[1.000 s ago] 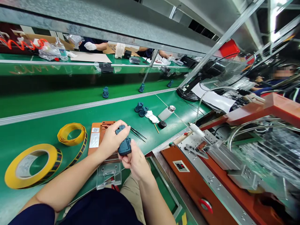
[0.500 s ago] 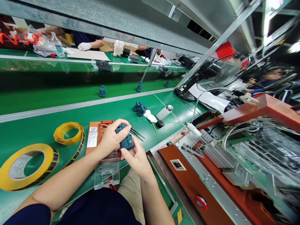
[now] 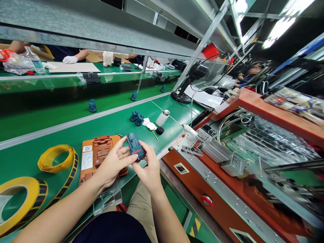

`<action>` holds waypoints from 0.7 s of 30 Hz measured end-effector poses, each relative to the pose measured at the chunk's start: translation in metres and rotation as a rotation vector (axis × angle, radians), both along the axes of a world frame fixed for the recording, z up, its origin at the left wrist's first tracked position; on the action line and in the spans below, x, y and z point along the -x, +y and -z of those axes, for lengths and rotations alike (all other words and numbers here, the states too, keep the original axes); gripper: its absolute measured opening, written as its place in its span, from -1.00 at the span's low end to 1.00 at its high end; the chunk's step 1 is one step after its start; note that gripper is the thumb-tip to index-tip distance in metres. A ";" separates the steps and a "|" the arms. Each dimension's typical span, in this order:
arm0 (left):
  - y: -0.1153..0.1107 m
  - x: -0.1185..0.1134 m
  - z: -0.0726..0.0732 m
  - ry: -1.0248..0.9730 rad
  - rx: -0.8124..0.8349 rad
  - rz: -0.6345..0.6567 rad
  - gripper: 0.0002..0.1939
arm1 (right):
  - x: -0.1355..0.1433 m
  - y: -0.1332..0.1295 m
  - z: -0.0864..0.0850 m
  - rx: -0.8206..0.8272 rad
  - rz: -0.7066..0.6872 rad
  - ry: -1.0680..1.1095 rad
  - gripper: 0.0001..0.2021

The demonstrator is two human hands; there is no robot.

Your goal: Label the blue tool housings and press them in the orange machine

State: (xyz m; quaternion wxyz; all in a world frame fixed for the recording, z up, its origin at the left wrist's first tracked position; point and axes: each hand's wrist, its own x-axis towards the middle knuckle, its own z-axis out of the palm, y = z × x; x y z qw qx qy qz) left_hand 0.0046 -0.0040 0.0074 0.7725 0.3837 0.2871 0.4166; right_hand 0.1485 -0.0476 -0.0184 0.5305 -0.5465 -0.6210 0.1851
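A dark teal housing with red lettering (image 3: 136,145) is held between both hands above the front edge of the green bench. My left hand (image 3: 114,162) grips its left side and lower edge, fingers partly behind it. On its right side, the fingers and thumb of my right hand (image 3: 149,166) press against it. Left of the housing lies an orange fixture (image 3: 102,148) with a white label, partly covered by my left hand. Two similar teal parts (image 3: 137,118) stand farther back, beside a crumpled white cloth (image 3: 149,124).
Yellow tape rolls (image 3: 22,199) lie at the left. A white bottle (image 3: 162,117) and black cap (image 3: 160,130) are behind my hands. An orange machine (image 3: 197,189) fills the right. More teal parts (image 3: 92,105) stand beyond the rail. A black fan (image 3: 186,84) is farther back.
The housing has been turned, so its red lettering now shows, and both hands have shifted their hold on it. The view has swung right, and the orange fixture is less covered.
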 end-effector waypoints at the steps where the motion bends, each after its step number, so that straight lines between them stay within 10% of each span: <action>1: -0.002 -0.002 -0.001 -0.006 0.014 0.004 -0.05 | -0.001 -0.001 0.001 -0.029 0.008 -0.034 -0.41; 15: -0.021 -0.014 0.001 0.089 0.027 -0.050 -0.30 | -0.005 -0.018 0.019 -0.208 0.002 -0.393 -0.34; 21: -0.022 -0.037 0.008 0.274 0.251 0.068 -0.47 | -0.055 -0.049 0.030 -0.149 0.039 -0.400 -0.29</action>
